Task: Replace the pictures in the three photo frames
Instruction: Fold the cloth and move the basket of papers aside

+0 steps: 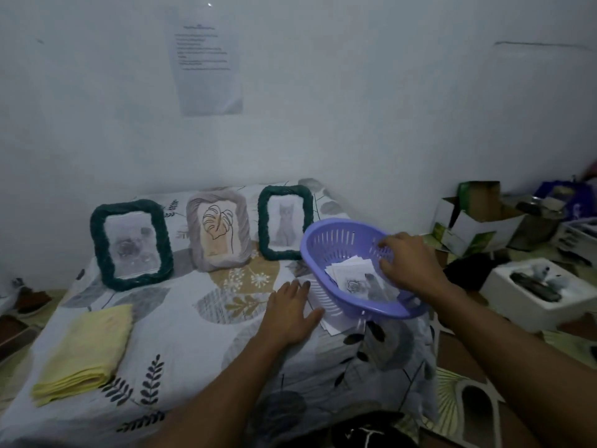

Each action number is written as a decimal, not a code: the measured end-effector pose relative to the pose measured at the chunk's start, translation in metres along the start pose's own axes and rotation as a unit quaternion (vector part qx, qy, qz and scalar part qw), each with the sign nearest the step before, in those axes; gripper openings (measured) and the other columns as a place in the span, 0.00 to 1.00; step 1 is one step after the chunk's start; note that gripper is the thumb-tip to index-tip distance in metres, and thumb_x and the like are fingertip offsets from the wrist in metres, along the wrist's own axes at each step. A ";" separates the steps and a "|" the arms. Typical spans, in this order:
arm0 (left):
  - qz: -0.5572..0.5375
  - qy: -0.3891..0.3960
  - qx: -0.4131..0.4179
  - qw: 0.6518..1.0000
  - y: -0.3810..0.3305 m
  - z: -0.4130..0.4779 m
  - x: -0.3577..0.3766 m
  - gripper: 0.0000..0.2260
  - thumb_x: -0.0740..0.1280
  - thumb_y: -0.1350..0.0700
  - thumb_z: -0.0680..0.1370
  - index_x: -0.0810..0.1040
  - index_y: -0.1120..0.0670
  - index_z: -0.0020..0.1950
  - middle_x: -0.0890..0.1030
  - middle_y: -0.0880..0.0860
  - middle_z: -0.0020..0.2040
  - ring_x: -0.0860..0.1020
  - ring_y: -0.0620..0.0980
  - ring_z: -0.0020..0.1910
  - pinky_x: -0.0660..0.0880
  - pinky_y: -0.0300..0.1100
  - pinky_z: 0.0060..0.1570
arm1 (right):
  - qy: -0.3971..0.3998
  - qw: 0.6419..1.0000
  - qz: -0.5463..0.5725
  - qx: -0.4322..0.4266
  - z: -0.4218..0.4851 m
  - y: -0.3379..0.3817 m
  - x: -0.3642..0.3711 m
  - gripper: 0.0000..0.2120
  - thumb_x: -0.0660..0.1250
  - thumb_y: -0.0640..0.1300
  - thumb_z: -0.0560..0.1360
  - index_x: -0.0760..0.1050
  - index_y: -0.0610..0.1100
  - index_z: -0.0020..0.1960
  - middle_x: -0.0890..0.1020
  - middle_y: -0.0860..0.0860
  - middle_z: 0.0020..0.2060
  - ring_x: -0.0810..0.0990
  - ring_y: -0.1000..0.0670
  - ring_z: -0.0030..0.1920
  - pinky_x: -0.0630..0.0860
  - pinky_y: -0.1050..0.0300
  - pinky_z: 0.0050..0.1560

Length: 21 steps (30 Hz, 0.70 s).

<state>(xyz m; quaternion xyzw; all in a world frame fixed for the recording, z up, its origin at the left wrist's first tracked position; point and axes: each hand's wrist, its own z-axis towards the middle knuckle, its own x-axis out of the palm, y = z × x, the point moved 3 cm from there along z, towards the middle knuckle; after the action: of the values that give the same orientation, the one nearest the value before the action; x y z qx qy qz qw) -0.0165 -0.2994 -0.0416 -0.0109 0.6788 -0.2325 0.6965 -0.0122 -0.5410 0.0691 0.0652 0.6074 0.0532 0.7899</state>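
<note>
- Landmark: a purple basket point(339, 253) sits tilted at the right edge of a table covered with a leaf-print cloth point(181, 331); every place below is given from this basket.
- Far left of the basket, near the front of the table, lies a folded yellow cloth point(84, 352).
- Well left of the basket stands a dark green frame point(130, 245), upright, holding a blurred grey picture.
- Between that frame and the basket stands a beige frame point(219, 229) with a line drawing of a leaf.
- Just left of the basket, behind its rim, stands a second green frame point(286, 221) showing a grey cat.
- The left hand point(290, 313) lies flat and open, palm down, fingers spread on the cloth, touching the basket's lower left side; it holds nothing.
- Under the basket's near side, sheets of white paper point(332, 326) stick out beside that hand's thumb.
- Inside the basket lie loose pictures point(355, 279), one showing a rose-like drawing.
- The right hand point(410, 263) reaches into the basket from the right, fingers curled over the slotted far wall; whether they grip the wall or a picture I cannot tell.
- Right of the basket, off the table, stand open cardboard boxes point(478, 218) and a white box point(542, 292).
</note>
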 end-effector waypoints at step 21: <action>-0.366 -0.013 -0.151 0.918 -0.029 0.032 -0.014 0.40 0.70 0.65 0.68 0.58 0.41 0.74 0.78 0.52 0.56 0.77 0.50 0.51 0.78 0.40 0.44 | 0.030 0.961 0.197 0.190 0.004 -0.058 0.023 0.12 0.62 0.38 0.74 0.73 0.44 0.56 0.78 0.47 0.47 0.78 0.46 0.42 0.78 0.52 0.39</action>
<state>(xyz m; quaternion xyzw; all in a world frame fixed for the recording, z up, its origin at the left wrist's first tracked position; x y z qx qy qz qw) 0.0058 -0.3296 -0.0161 -0.3666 0.6453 -0.3656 0.5618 -0.0022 -0.5943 0.0384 0.3308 0.6047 0.0932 0.7185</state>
